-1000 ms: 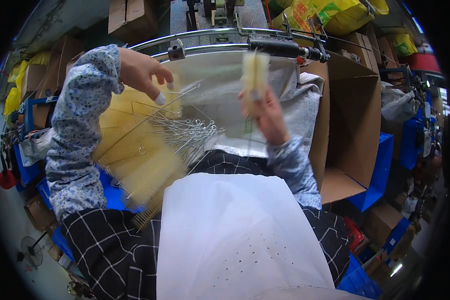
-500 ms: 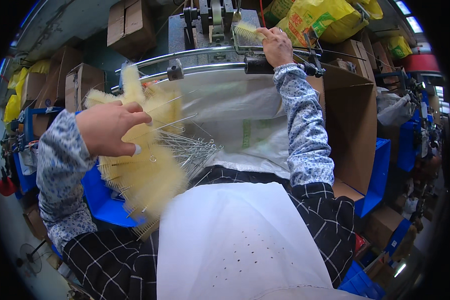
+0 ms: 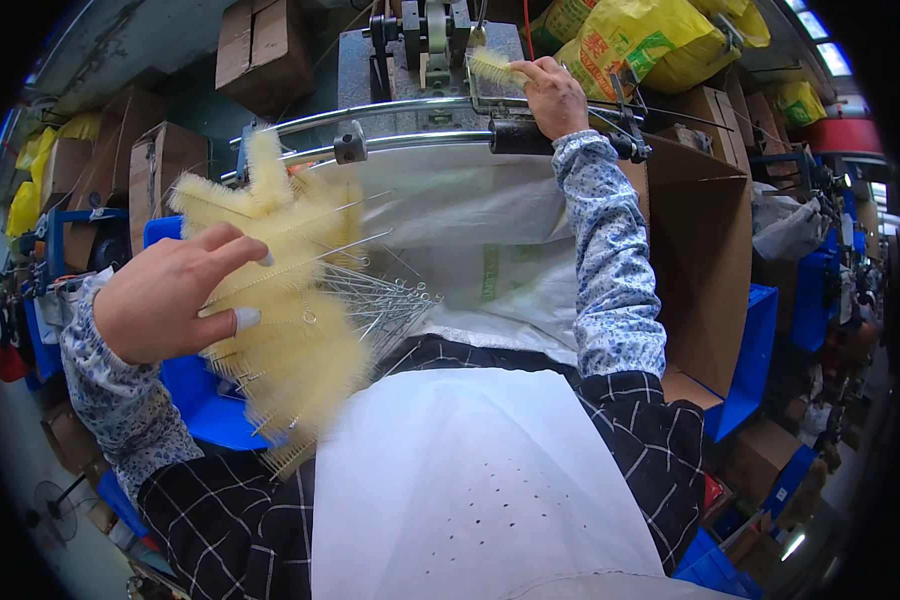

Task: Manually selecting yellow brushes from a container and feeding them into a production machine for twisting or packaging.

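My left hand (image 3: 175, 295) holds a fanned bundle of pale yellow bristle brushes (image 3: 290, 300) by their twisted wire stems (image 3: 390, 300), close to my left side. My right hand (image 3: 550, 95) is stretched far forward and grips one yellow brush (image 3: 492, 66), holding its bristle end against the grey machine (image 3: 425, 45) at the back. A white woven sack (image 3: 470, 250) lies open under the metal rails (image 3: 410, 140) in front of me. A white apron (image 3: 470, 490) covers my lap.
An open brown cardboard box (image 3: 710, 270) stands to my right. Blue plastic crates (image 3: 205, 400) sit at my left and lower right. Stacked cardboard boxes (image 3: 260, 45) and yellow bags (image 3: 650, 45) crowd the back.
My right hand carried a single brush from in front of me up to the machine. My left hand and the brush bundle came nearer to me and lower on the left.
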`<state>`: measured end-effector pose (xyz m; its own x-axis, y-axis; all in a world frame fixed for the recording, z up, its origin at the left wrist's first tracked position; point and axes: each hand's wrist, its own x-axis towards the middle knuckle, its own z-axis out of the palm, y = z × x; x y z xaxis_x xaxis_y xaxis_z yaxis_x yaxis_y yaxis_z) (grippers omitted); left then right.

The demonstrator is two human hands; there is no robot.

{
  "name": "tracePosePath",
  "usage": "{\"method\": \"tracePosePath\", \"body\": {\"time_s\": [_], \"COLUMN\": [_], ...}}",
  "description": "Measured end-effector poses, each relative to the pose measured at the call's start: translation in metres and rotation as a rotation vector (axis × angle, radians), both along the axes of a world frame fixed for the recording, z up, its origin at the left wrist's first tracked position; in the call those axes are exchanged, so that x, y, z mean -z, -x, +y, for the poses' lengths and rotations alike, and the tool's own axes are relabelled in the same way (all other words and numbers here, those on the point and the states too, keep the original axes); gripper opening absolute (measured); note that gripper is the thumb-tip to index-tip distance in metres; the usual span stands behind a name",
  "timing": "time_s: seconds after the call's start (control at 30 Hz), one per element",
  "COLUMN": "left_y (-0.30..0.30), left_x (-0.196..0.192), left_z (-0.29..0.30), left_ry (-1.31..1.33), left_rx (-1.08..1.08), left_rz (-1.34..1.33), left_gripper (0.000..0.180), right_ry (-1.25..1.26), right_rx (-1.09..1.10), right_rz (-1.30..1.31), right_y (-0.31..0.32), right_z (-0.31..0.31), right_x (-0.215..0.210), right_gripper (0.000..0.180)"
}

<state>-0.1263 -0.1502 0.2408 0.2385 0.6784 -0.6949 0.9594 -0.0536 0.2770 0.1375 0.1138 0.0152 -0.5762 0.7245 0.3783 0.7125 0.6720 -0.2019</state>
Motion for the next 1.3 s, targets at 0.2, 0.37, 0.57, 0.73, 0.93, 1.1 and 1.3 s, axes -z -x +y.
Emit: {"method": "tracePosePath", "body": {"time_s": [0.2, 0.37, 0.57, 0.73, 0.93, 1.1, 1.3], "left_y": [0.004, 0.006, 0.016, 0.031, 0.033, 0.033, 0.036], "left_x": [0.0, -0.001, 0.006, 0.011, 0.002, 0.018, 0.023], "left_z": [-0.008, -0.006, -0.001, 0.014, 0.021, 0.027, 0.021], "left_ry": [-0.021, -0.045, -0.233, -0.499, -0.425, -0.48, -0.452], "left_rx": [-0.006, 0.002, 0.043, 0.11, 0.036, -0.066, -0.087], "left_rz": [-0.136, -0.222, -0.51, -0.869, -1.099, -1.153, -1.074], "left_gripper": [0.043, 0.035, 0.03, 0.047, 0.055, 0.05, 0.045], "right_ry": [-0.112, -0.154, 0.048, -0.046, -0.172, -0.078, 0.032], "right_rx": [-0.038, -0.068, -0.078, -0.005, -0.109, 0.273, 0.312], "right_rz": [-0.04, -0.021, -0.011, -0.192, -0.195, -0.221, -0.06], "right_y": [0.001, 0.002, 0.002, 0.007, 0.02, -0.021, -0.03], "right_z": [0.007, 0.006, 0.021, 0.028, 0.045, 0.018, 0.015], "right_x": [-0.006, -0.008, 0.003, 0.002, 0.014, -0.006, 0.002], "right_gripper": [0.024, 0.028, 0.031, 0.035, 0.043, 0.059, 0.045]}}
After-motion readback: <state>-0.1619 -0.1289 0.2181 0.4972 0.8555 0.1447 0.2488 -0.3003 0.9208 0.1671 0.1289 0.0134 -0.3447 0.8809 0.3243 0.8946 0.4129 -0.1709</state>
